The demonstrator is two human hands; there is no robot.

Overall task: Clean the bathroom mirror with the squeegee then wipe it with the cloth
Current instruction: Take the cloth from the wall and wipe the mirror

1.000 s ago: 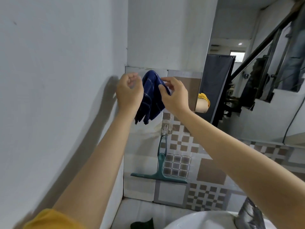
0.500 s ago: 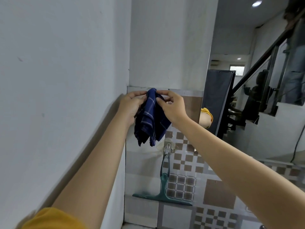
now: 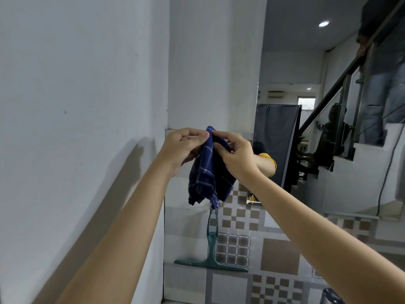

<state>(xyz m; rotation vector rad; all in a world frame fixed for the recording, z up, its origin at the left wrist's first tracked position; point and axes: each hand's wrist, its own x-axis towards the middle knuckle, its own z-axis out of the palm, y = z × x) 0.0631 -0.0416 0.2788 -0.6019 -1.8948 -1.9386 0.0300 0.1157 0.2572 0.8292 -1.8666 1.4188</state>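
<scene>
A dark blue checked cloth (image 3: 205, 172) hangs bunched in front of the wall, pinched at its top edge by both hands. My left hand (image 3: 180, 149) grips its left side and my right hand (image 3: 235, 155) grips its right side. Below the cloth, a green squeegee (image 3: 211, 249) hangs from a hook on the tiled wall, blade at the bottom. The bathroom mirror (image 3: 328, 139) fills the wall to the right and reflects a staircase and my yellow sleeve.
A plain white wall (image 3: 76, 95) runs close along the left. Patterned brown and grey tiles (image 3: 274, 249) cover the lower wall under the mirror. A dark object (image 3: 331, 296) shows at the bottom right edge.
My view has tilted up, so the sink has left the frame. Both hands have come together on the top of the cloth and hold it bunched.
</scene>
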